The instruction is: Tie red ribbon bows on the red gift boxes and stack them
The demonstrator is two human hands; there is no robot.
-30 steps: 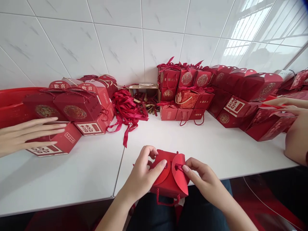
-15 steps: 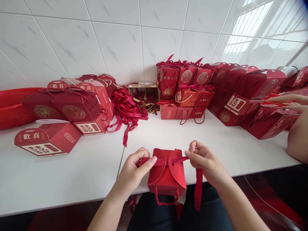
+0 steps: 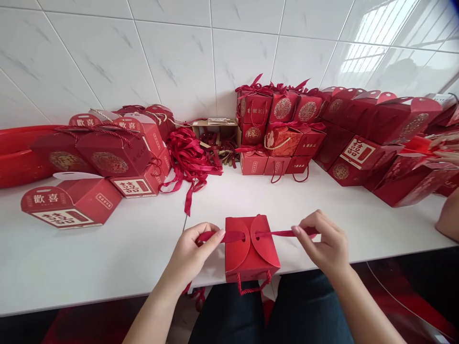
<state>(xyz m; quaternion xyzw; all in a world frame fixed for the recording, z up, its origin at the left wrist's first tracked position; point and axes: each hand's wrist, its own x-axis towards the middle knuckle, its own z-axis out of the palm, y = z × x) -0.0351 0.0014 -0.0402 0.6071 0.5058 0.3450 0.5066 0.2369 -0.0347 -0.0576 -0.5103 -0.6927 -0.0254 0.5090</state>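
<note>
A small red gift box (image 3: 251, 251) with two rounded top flaps and a cord handle stands at the near edge of the white table (image 3: 107, 258). A red ribbon (image 3: 234, 236) runs through its flaps and sticks out on both sides. My left hand (image 3: 195, 251) pinches the ribbon's left end, just left of the box. My right hand (image 3: 322, 243) pinches the right end, held out taut to the right of the box. Both hands are closed on the ribbon.
A heap of loose red ribbons (image 3: 190, 160) and a small cardboard box (image 3: 215, 131) lie at the back. Larger red boxes (image 3: 107, 153) are stacked at the left, small tied boxes (image 3: 276, 129) and more big ones (image 3: 376, 138) at the right. Another person's arm (image 3: 448, 215) shows at the right edge.
My hands have drawn apart, pulling the ribbon out taut on both sides of the box. A second ago, another person's hand at the left withdrew from the box there.
</note>
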